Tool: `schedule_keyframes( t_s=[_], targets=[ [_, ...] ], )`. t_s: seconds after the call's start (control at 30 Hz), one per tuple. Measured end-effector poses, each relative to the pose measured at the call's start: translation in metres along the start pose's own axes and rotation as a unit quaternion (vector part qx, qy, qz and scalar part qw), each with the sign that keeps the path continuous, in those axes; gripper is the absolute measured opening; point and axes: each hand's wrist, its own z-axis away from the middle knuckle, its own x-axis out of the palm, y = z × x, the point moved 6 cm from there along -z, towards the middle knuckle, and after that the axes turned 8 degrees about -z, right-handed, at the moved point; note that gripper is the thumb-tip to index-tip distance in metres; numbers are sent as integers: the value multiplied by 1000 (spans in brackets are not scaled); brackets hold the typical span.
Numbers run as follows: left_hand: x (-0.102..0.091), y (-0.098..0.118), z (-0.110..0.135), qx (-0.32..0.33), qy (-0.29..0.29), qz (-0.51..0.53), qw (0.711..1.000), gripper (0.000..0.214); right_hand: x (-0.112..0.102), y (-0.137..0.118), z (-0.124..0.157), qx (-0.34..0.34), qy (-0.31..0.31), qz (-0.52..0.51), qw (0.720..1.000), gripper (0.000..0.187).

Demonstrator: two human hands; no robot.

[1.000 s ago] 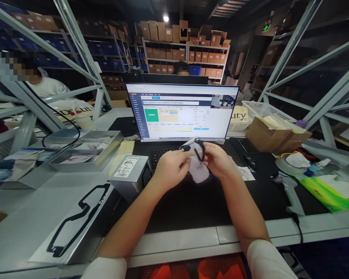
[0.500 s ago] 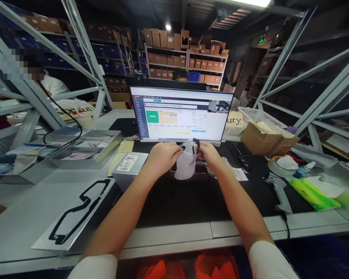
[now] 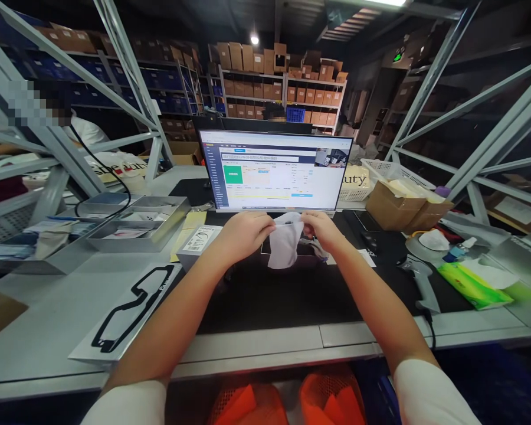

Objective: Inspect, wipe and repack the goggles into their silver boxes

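Note:
A small white cloth pouch (image 3: 284, 247) hangs between my hands, above the black mat in front of the monitor. My left hand (image 3: 246, 236) pinches the left corner of its top edge. My right hand (image 3: 319, 230) grips the opposite corner, fingers closed. The mouth is stretched between them, and a dark patch shows just inside the rim. What lies deeper in the pouch is hidden. Behind my right fingers, a crumpled grey item (image 3: 315, 249) rests on the mat.
The monitor (image 3: 277, 177) stands behind my hands. Left are a labelled box (image 3: 199, 241), a flat box with a black outline print (image 3: 133, 307) and grey trays (image 3: 159, 233). Right are a barcode scanner (image 3: 420, 283), a green tissue pack (image 3: 473, 286) and a cardboard box (image 3: 393, 206). Orange baskets (image 3: 331, 395) sit below.
The black piece that stuck out of the pouch's top no longer protrudes. The pouch's mouth is now pulled wider and straighter between my hands.

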Motion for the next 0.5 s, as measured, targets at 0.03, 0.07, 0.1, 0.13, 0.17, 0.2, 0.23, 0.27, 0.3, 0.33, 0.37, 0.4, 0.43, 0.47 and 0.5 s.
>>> schedule_keyframes(
  t_s=[0.03,0.07,0.1,0.13,0.17,0.2,0.23,0.27,0.3,0.33,0.37,0.4,0.43,0.47,0.5],
  targets=[
    [-1,-1,0,-10,9,18,1000,24,-2,0,1,-7,2,-8,1000,31],
    [-1,-3,0,-26,23,39,999,23,-5,0,4,-19,7,-23,1000,33],
    [-1,-4,-1,-45,43,64,996,23,-8,0,7,-38,12,-44,998,34],
    [0,-5,-1,-66,67,90,991,23,-10,2,11,-59,11,-65,996,36],
    [3,-6,-2,-87,92,117,985,23,-11,5,16,-76,2,-81,994,40],
    [8,-5,-3,-105,113,142,978,22,-9,9,21,-84,-19,-85,993,47],
    [14,-3,-4,-115,125,166,971,21,-6,15,26,-80,-51,-73,993,57],
    [23,2,-7,-114,123,188,968,20,-1,22,31,-67,-85,-45,993,66],
    [32,9,-10,-101,110,206,967,19,4,29,35,-51,-112,-6,992,72],
    [42,17,-14,-76,93,220,968,18,8,35,39,-38,-127,30,991,72],
    [50,25,-18,-45,79,229,969,17,10,39,41,-35,-129,55,990,70],
    [58,33,-22,-13,72,233,970,16,10,41,43,-36,-119,73,990,65],
    [63,38,-25,11,74,236,969,16,9,42,43,-38,-102,87,990,59],
    [67,41,-29,25,83,239,967,15,6,43,44,-35,-86,99,991,55],
    [71,42,-32,27,94,244,965,15,3,44,44,-28,-71,109,991,52]
  ],
)
